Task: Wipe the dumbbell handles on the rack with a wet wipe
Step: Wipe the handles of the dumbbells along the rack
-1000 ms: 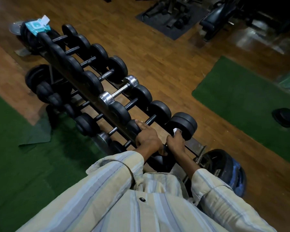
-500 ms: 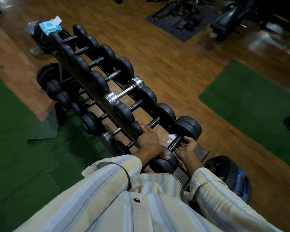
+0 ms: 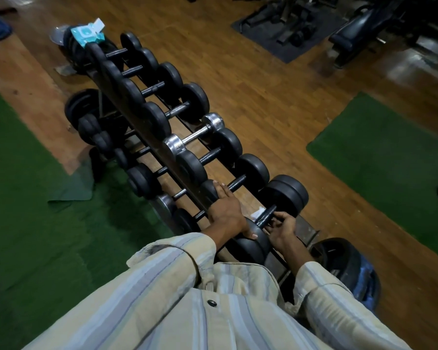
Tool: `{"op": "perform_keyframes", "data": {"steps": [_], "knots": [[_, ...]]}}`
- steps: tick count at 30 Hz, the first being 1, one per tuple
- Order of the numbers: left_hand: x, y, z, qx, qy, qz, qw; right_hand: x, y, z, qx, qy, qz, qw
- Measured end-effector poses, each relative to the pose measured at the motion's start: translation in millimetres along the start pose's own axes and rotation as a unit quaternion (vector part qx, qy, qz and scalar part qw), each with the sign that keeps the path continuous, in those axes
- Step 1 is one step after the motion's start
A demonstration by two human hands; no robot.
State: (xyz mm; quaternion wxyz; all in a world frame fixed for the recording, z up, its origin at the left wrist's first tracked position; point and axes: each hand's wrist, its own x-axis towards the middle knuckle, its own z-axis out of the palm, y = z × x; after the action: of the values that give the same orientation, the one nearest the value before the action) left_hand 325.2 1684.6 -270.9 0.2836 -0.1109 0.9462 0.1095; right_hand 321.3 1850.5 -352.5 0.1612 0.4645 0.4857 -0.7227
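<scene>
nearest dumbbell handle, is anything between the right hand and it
Nothing visible. The right hand is already at the handle, fingers curled under it, with the wipe showing white on its far side. The left hand rests on the near end of the dumbbell beside it, clear of the handle.

Wipes pack (image 3: pixel 87 34) on rack's (image 3: pixel 147 137) far end

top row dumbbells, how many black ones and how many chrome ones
black dumbbells: 7
chrome dumbbells: 1
total: 8
</scene>
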Motion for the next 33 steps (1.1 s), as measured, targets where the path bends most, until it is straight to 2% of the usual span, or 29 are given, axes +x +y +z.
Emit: {"op": "perform_keyframes", "data": {"steps": [4, 7, 10, 13, 15, 18, 19, 21, 25, 27, 29, 31, 33], "knots": [[0, 1, 2, 0.006, 0.003, 0.001, 1.000, 19, 16, -24, -0.111, -0.041, 0.001, 0.993], [3, 4, 3, 0.004, 0.002, 0.001, 1.000, -13, 9, -19, -0.133, -0.068, 0.017, 0.989], [3, 5, 2, 0.001, -0.002, -0.002, 1.000, -19, 7, -19, -0.173, -0.063, 0.007, 0.983], [2, 6, 1, 0.000, -0.004, -0.003, 1.000, -18, 8, -23, -0.251, -0.034, -0.038, 0.967], [2, 6, 0, -0.001, -0.004, -0.004, 1.000, -14, 12, -26, -0.331, -0.022, -0.086, 0.939], [2, 6, 1, 0.001, -0.003, -0.002, 1.000, -26, 17, -23, -0.490, -0.015, -0.192, 0.850], [2, 6, 1, 0.002, -0.002, -0.003, 1.000, -33, 19, -21, -0.516, -0.005, -0.227, 0.826], [2, 6, 1, 0.004, 0.001, -0.005, 1.000, -48, 22, -14, -0.533, -0.014, -0.275, 0.800], [2, 5, 1, -0.006, 0.002, -0.010, 1.000, -56, 16, -6, -0.583, -0.098, -0.284, 0.755], [2, 4, 1, -0.011, 0.001, -0.011, 1.000, -44, 11, -9, -0.625, -0.112, -0.287, 0.717], [1, 3, 2, -0.016, 0.001, -0.012, 1.000, -34, 9, -11, -0.672, -0.101, -0.310, 0.665], [1, 3, 3, -0.021, -0.001, -0.010, 1.000, -23, 3, -16, -0.683, -0.078, -0.324, 0.650], [3, 3, 3, -0.027, -0.004, -0.012, 1.000, -14, -7, -21, -0.683, -0.052, -0.329, 0.650]]}}
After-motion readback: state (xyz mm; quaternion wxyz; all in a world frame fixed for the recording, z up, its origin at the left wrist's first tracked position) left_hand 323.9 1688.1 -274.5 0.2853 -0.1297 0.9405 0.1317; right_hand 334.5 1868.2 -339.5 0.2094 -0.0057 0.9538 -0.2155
